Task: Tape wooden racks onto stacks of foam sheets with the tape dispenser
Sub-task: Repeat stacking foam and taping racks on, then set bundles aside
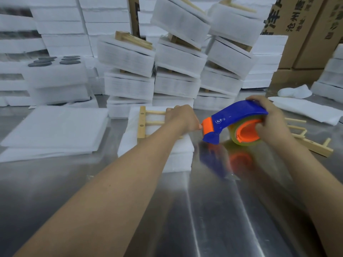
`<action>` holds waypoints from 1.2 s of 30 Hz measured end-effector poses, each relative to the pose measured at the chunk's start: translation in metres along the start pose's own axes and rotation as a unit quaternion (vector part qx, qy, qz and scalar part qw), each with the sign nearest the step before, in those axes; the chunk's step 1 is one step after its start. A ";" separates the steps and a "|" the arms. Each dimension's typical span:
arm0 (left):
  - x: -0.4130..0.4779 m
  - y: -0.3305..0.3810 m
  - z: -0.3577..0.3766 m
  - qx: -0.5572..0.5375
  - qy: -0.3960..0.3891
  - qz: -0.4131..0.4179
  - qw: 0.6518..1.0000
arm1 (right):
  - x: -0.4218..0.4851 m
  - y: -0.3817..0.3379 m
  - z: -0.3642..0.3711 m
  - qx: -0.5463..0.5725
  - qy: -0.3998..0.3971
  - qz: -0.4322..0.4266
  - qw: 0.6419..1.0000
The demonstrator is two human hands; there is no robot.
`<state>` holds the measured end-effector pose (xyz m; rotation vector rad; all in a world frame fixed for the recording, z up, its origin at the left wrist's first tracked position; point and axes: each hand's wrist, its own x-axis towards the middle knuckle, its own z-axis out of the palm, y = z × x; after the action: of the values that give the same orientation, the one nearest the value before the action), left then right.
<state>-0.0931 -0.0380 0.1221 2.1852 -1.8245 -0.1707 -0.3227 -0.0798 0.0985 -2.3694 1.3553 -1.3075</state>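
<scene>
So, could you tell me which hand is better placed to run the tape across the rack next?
The right hand: it grips the tape dispenser, whose orange mouth sits beside the foam stack. The left hand rests on the wooden rack, likely steadying it.

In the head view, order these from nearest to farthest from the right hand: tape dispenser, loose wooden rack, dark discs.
1. tape dispenser, gripped by the right hand.
2. loose wooden rack, lying just to its right.
3. dark discs, far back on the left.

Forearms extended; left grip (181, 117) knuckles-up, right grip (270, 123) clasps the tape dispenser (239, 113).
</scene>
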 end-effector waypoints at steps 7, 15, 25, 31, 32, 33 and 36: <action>-0.007 -0.002 -0.005 -0.151 0.013 -0.004 0.988 | -0.005 -0.010 0.006 -0.037 0.029 0.039 0.998; -0.004 0.002 -0.003 -0.047 -0.016 0.016 0.999 | -0.001 0.004 -0.014 0.101 0.118 0.188 0.970; 0.001 0.008 0.005 0.104 -0.030 0.020 0.994 | -0.008 0.053 -0.057 0.211 0.114 0.469 0.850; -0.002 0.010 0.005 0.127 -0.034 0.011 0.991 | -0.012 0.034 -0.041 0.108 0.030 0.452 0.885; -0.001 0.010 0.005 0.128 -0.034 0.013 0.991 | -0.012 0.027 -0.041 0.046 0.065 0.424 0.902; -0.001 0.010 0.005 0.128 -0.036 0.017 0.991 | -0.013 0.019 -0.040 -0.016 0.120 0.362 0.924; 0.000 0.009 0.004 0.123 -0.046 0.024 0.991 | -0.017 -0.026 -0.020 0.051 0.210 0.168 0.962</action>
<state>-0.1030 -0.0402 0.1209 2.3269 -2.0432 -0.0366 -0.3243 -0.0461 0.1127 -1.7525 1.6553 -1.7772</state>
